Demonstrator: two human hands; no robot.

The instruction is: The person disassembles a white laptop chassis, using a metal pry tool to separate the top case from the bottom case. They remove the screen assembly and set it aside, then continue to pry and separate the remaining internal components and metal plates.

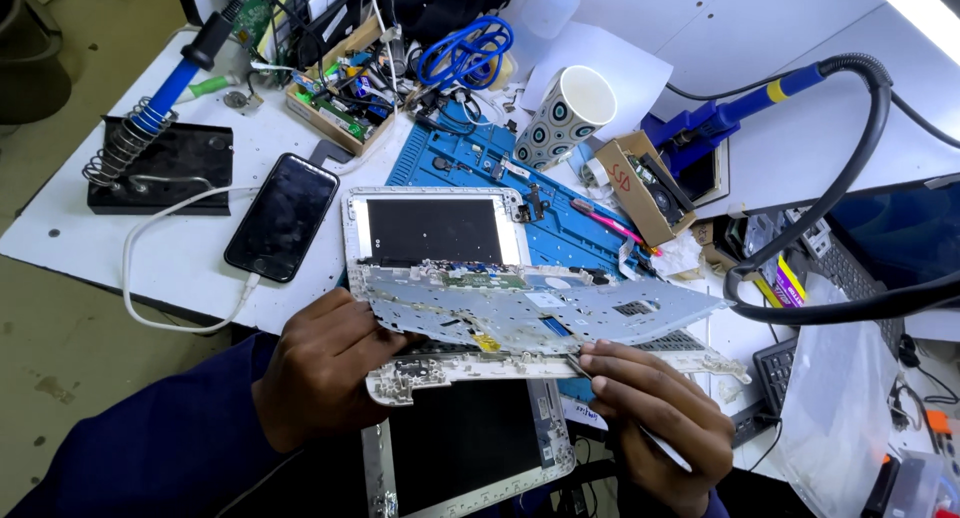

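Left hand (325, 373) and right hand (655, 413) on keyboard panel (540, 313)

White laptop frame (560, 366), blue mat (470, 163)

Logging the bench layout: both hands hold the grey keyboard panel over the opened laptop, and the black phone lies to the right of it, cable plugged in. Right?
Not quite. In the head view the black phone lies left of the keyboard panel, not right. The left hand and right hand do hold the panel, and the phone's white cable is plugged in.
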